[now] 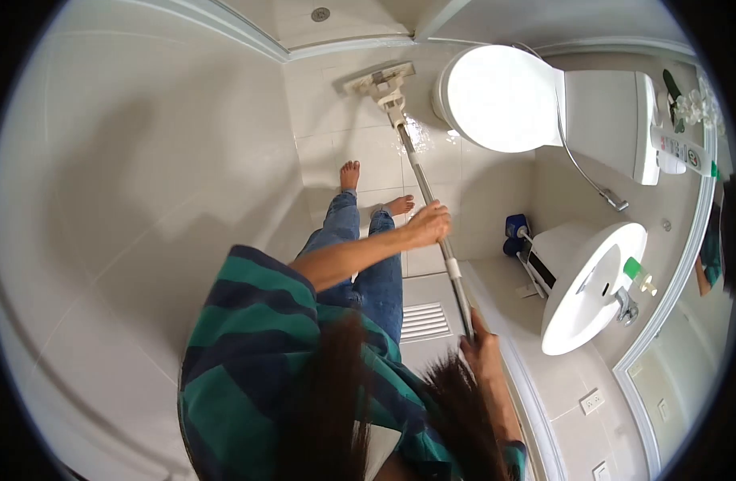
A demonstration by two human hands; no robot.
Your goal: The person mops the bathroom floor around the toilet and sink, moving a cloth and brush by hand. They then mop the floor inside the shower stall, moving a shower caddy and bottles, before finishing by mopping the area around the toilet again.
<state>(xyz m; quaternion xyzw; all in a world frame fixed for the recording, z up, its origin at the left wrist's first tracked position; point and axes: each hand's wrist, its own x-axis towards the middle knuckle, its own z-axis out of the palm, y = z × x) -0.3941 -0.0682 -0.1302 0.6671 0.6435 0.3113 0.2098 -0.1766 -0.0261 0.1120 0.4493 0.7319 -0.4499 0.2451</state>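
Observation:
A long-handled flat mop [417,164] slants across the view, and both of my hands are on its pole. My left hand [428,224] is wrapped round the pole about midway along. Closer to my body, my right hand [483,351] grips the pole near its upper end, partly hidden by dark hair. The mop's flat, pale head [379,78] lies on the tiled floor [324,104], left of the toilet and ahead of my bare feet [349,175]. Wet-looking glints show on the tiles beside the mop head.
The white toilet [504,98] stands ahead to the right, with a hose sprayer [612,199] beside its tank. A white sink [580,313] juts from the right wall; blue-ended brushes [515,226] stand by it. A tiled wall [167,144] is on the left, a vented door [425,322] behind.

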